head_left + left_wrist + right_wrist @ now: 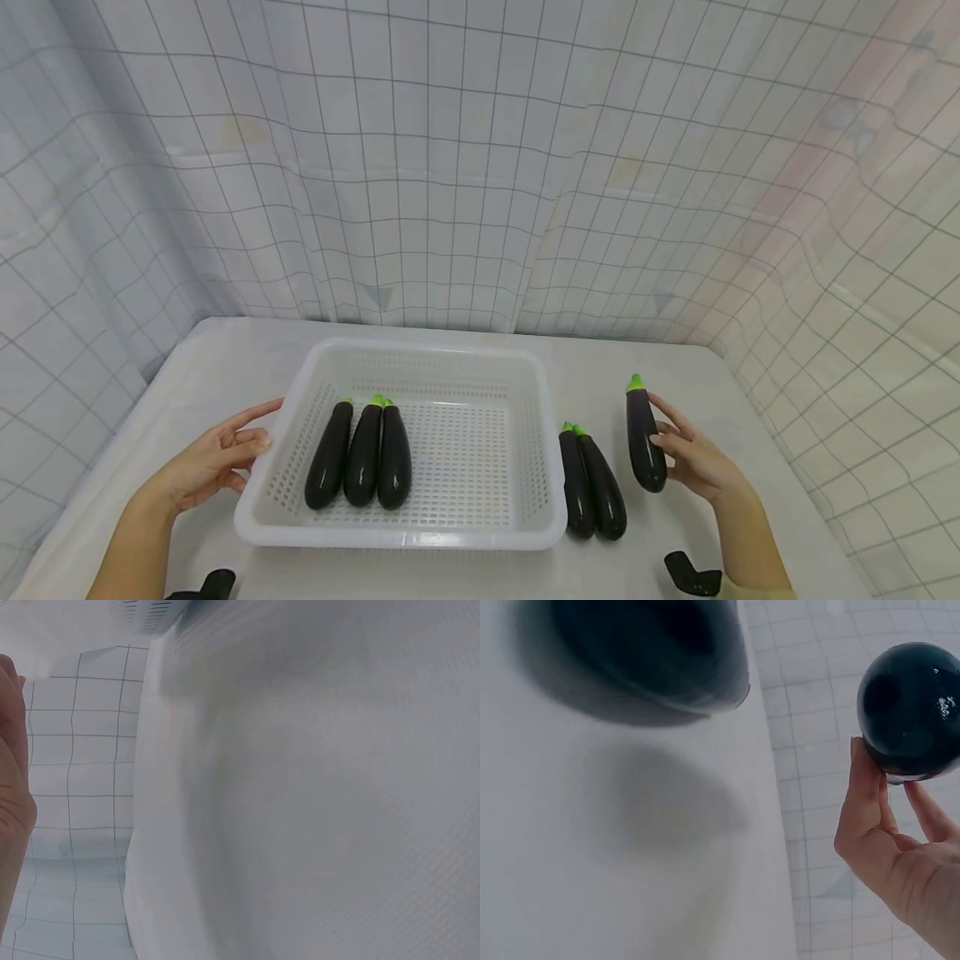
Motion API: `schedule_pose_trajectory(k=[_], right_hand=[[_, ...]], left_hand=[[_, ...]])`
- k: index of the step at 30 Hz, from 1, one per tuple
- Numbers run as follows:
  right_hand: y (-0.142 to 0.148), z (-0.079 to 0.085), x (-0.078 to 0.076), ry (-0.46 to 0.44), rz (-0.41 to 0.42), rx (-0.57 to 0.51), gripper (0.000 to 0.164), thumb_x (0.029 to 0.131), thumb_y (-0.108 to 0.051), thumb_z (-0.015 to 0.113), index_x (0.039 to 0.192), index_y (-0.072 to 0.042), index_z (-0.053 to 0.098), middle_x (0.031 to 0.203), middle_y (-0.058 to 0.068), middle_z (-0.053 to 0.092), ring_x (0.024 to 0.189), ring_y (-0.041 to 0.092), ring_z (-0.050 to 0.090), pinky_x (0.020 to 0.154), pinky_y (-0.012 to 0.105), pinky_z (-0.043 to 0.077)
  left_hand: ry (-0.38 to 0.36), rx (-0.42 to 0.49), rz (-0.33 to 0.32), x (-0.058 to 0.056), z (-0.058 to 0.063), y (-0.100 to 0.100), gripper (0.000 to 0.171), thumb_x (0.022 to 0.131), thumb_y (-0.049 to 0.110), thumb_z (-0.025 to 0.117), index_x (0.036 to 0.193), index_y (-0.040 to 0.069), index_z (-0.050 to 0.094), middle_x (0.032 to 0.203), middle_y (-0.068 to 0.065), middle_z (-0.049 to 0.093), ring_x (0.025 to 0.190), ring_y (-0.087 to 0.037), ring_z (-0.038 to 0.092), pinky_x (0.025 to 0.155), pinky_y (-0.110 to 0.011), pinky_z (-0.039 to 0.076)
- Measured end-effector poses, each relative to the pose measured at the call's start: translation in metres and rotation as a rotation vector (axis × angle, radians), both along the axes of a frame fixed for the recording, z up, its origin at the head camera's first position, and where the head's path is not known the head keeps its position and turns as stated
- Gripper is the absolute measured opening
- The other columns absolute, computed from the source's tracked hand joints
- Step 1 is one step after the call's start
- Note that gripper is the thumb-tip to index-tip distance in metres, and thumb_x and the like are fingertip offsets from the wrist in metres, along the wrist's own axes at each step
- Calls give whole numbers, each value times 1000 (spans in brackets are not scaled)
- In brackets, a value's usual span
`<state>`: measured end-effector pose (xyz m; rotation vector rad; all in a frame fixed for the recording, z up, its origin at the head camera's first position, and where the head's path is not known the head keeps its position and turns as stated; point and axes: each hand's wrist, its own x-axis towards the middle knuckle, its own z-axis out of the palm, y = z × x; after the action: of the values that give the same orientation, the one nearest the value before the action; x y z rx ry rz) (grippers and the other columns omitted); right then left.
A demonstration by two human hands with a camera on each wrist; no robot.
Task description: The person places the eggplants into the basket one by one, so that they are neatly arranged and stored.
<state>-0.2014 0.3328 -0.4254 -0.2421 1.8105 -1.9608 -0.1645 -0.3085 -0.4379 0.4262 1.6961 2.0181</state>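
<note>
My right hand (pixel 693 457) pinches an eggplant (pixel 642 437), glossy dark with a bright green cap, between thumb and fingers. In the right wrist view the rounded end of this eggplant (pixel 911 709) shows above the fingers, and a shadow lies on the table. Two more eggplants (pixel 600 487) lie side by side between that hand and a white plastic basket (pixel 401 540). Inside the basket, toward its left side, rest three eggplants (pixel 362 458). My left hand (pixel 210 462) is at the basket's left rim, index finger stretched out and thumb at the edge; its fingertips are out of the left wrist view.
A white cloth covers the table (pixel 247 333). Behind it and at both sides hang white checked curtains (pixel 465 167). Black straps (pixel 693 575) show near both wrists at the front. The basket has raised, slotted walls all round.
</note>
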Motion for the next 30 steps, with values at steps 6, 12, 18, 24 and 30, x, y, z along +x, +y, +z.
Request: schedule_pose_trajectory(k=[6, 12, 18, 24, 30], right_hand=[[-21, 19, -5, 22, -7, -68, 66, 95, 0, 38, 148, -26, 10, 117, -5, 50, 101, 12, 54, 84, 46, 43], [-44, 37, -10, 27, -42, -99, 67, 94, 2, 40, 148, -25, 12, 115, -4, 52, 100, 13, 53, 83, 46, 43], [-68, 50, -13, 7, -78, -110, 68, 92, 2, 43, 148, -25, 13, 112, -2, 52, 102, 15, 51, 85, 48, 41], [-95, 59, -15, -16, -97, -113, 71, 90, 2, 46, 147, -25, 13, 111, -3, 53, 106, 17, 49, 91, 56, 34], [-122, 65, -16, -26, -77, -104, 72, 89, 2, 47, 147, -25, 13, 116, 2, 48, 106, 21, 48, 92, 59, 33]], left_hand=[[0, -16, 3, 0, 0, 0, 54, 97, 1, 38, 133, 42, 41, 104, 5, 64, 83, -13, 64, 60, -30, 56], [1, 1, -4, 0, 1, 0, 54, 97, 1, 38, 133, 41, 41, 102, 6, 64, 83, -13, 64, 60, -30, 56], [-2, 13, -5, 0, 1, 0, 54, 97, 0, 37, 132, 40, 41, 100, 6, 64, 83, -13, 64, 60, -29, 56], [-7, 8, -3, 0, 0, 1, 54, 97, 0, 37, 132, 40, 41, 98, 6, 63, 82, -12, 64, 60, -29, 56], [-5, 4, 6, 1, 1, 2, 53, 97, 0, 37, 132, 39, 41, 97, 7, 63, 81, -12, 64, 60, -28, 56]])
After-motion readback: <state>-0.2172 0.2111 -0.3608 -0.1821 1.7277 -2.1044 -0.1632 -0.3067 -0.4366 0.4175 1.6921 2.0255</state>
